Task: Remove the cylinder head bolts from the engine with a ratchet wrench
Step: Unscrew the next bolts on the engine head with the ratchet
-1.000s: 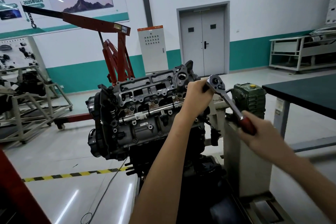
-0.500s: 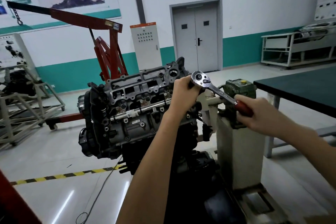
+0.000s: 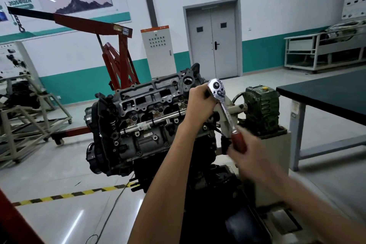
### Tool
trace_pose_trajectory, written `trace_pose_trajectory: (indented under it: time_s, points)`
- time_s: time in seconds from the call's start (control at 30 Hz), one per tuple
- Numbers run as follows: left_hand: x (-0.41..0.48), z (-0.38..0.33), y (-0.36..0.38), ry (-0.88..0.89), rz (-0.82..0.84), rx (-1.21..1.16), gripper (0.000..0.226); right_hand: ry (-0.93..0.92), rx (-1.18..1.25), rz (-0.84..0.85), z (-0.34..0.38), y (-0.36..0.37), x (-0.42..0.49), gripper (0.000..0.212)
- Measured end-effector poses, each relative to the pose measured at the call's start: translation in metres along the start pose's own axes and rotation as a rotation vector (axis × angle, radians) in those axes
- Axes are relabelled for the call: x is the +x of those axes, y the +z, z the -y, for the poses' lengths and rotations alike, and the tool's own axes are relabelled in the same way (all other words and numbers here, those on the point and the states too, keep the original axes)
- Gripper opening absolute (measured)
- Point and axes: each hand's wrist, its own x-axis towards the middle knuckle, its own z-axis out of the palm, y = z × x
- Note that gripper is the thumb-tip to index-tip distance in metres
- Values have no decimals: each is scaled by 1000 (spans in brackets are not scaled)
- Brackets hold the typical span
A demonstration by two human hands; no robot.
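A dark grey engine [image 3: 142,123] sits tilted on a stand, its cylinder head facing me. A chrome ratchet wrench [image 3: 223,105] with a red handle stands over the head's right end. My left hand [image 3: 200,103] grips just under the ratchet's round head, hiding the socket and the bolt. My right hand [image 3: 245,148] holds the red handle, which points down and to the right; this hand is blurred.
A green gearbox [image 3: 261,111] sits on the stand's grey pedestal [image 3: 277,164] to the right. A dark-topped table [image 3: 324,95] is further right. A red engine crane [image 3: 118,59] stands behind the engine. A yellow-black floor stripe [image 3: 69,194] and a cable [image 3: 111,210] lie below left.
My right hand has swung the red handle down and toward me, so the wrench now points more steeply downward. My left hand stays at the ratchet head.
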Motion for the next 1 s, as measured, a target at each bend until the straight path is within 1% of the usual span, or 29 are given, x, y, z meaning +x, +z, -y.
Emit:
trace_pose_trajectory:
  time_s: [0.03,0.07,0.1,0.13,0.17,0.2,0.23,0.27,0.33,0.4,0.43,0.5,0.53,0.57,0.6,0.63,0.67,0.7,0.73,0.8,0.83,0.9,0.93,1.0]
  points:
    - [0,-2,1,3,11,1,18,-52,-101,79,-5,-25,7,31]
    - [-1,-4,1,9,14,2,22,-109,-211,115,-8,-49,16,37]
    - [-1,-6,2,19,10,3,24,-151,-316,121,-8,-68,26,45]
    - [-1,-7,3,26,4,1,24,-179,-384,113,-8,-80,34,48]
    - [-1,-7,3,29,1,-3,24,-190,-414,104,-10,-83,39,46]
    - [-1,-6,4,33,2,-8,25,-182,-413,79,-12,-79,37,38]
    - [-2,-5,4,42,7,-12,28,-141,-358,45,-15,-67,31,29]
    - [-3,-4,4,52,11,-13,35,-66,-260,6,-16,-49,20,25]
    - [-2,-4,5,81,4,-7,48,63,-45,-113,-9,-4,-3,24]
    - [-1,-4,6,92,-18,-3,49,119,139,-254,9,37,-13,23]
    - [0,-3,7,87,-25,-1,47,135,231,-291,18,54,-12,23]
    - [0,0,7,78,-37,1,47,141,343,-279,32,71,-11,28]
    - [0,0,6,72,-42,6,47,142,343,-244,32,68,-10,30]
    - [0,1,6,61,-38,9,40,132,302,-196,28,57,-9,32]
    - [0,1,5,54,-27,8,28,112,221,-136,19,39,-8,33]
    - [0,0,5,55,-21,8,17,89,109,-59,9,16,-5,34]
    - [-1,-2,5,56,-20,10,13,65,-18,25,0,-8,-1,32]
    - [-2,-4,5,51,-19,15,14,25,-144,94,-5,-32,7,29]
    - [-2,-5,5,41,-23,14,17,-33,-260,125,-7,-53,16,25]
    - [-3,-5,4,36,-38,-11,19,-130,-408,110,-7,-76,33,29]
    - [-4,-4,3,35,-45,-21,21,-149,-426,98,-7,-77,36,32]
    - [-5,-5,0,25,-38,-24,29,-103,-366,51,-8,-61,27,27]
    - [-5,-4,0,20,-31,-25,32,-49,-294,6,-7,-45,16,26]
    - [-5,-2,2,7,-50,-30,35,47,-115,-133,3,-2,-5,30]
